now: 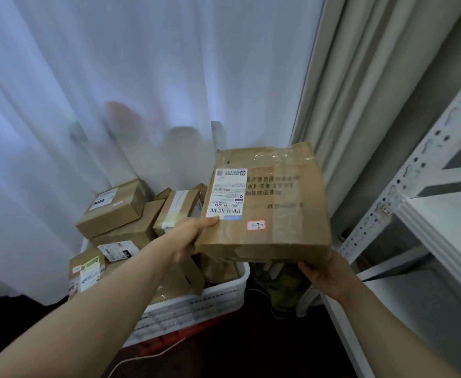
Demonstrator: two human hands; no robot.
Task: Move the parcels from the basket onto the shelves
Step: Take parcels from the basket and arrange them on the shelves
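Brown cardboard is filling the middle of my view: I am holding one parcel (273,203) in the air, raised clear of the basket (224,293) and hanging between it and the shelves (442,219) on my right. My left grip (188,241) is clamping the parcel's near left edge, with the thumb lying on top just beside the white barcode label (226,192) and the fingers going out of sight underneath. My right grip (325,274) is holding the near right corner from below, thumb against the front edge, the other fingers hidden under the box. The parcel is sitting roughly flat, tilting a little toward me, and a small red-bordered sticker (256,225) with handwriting is showing near its front edge; clear tape is running across the top. Below and to the left, the white slotted basket is standing on the dark floor (251,350), piled with more boxes: one taped carton (114,208) is lying on top at the back left, another (177,211) is leaning beside it, and lower ones (120,246) are carrying white labels. A reddish crate (169,342) is peeking out beneath the basket. A thin white cable (147,356) is trailing across the floor. Sheer white curtain (142,77) is hanging behind the basket, with heavier beige curtain (360,77) next to the shelves' perforated white upright (415,170).
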